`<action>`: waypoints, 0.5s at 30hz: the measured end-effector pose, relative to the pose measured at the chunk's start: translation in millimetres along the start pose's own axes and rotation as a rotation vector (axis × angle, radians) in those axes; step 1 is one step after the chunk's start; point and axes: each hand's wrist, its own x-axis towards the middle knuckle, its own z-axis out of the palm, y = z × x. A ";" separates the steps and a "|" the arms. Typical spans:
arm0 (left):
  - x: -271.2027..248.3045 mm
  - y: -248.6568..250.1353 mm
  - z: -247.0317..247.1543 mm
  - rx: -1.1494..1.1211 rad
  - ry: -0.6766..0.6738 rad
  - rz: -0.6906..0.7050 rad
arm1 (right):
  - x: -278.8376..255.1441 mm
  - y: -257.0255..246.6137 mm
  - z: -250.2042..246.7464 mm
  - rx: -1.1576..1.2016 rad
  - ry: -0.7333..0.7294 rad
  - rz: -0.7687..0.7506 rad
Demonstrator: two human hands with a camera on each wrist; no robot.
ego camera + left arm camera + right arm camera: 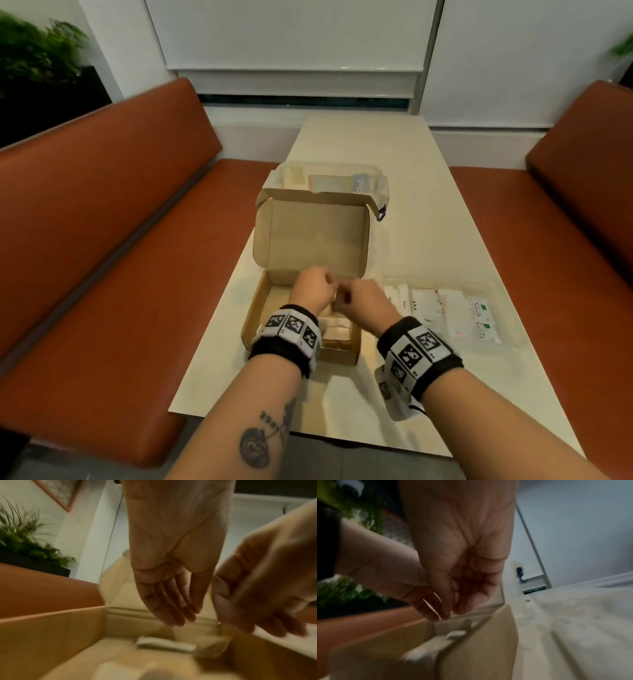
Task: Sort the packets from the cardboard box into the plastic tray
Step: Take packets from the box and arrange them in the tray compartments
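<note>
An open cardboard box (254,308) sits on the table with its lid standing up. Both hands hover over its far half, close together. My left hand (312,290) hangs with straight, relaxed fingers (173,615) and holds nothing. My right hand (361,298) is beside it, its fingers (447,609) pointing down with the tips loosely together, and no packet shows in them. A white packet (164,644) lies on the box floor below the hands; more packets (337,331) lie at the near end. The clear plastic tray (445,283) to the right holds rows of white packets (455,310).
Behind the box lid stands a clear lidded container (329,168) with a blue clip. Orange bench seats (102,240) flank the narrow pale table (411,205). A plant (37,51) stands at the far left. The wrist views are blurred.
</note>
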 end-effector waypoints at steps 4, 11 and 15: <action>-10.9 -38.5 -10.1 0.172 -0.164 0.001 | 2.9 -11.2 32.7 -0.209 -0.260 0.028; -16.7 -60.5 -0.9 0.329 -0.199 0.064 | 5.8 -13.7 54.4 -0.352 -0.262 0.057; -14.8 -65.9 1.4 0.338 -0.155 0.077 | 10.9 -9.2 56.9 -0.345 -0.248 0.063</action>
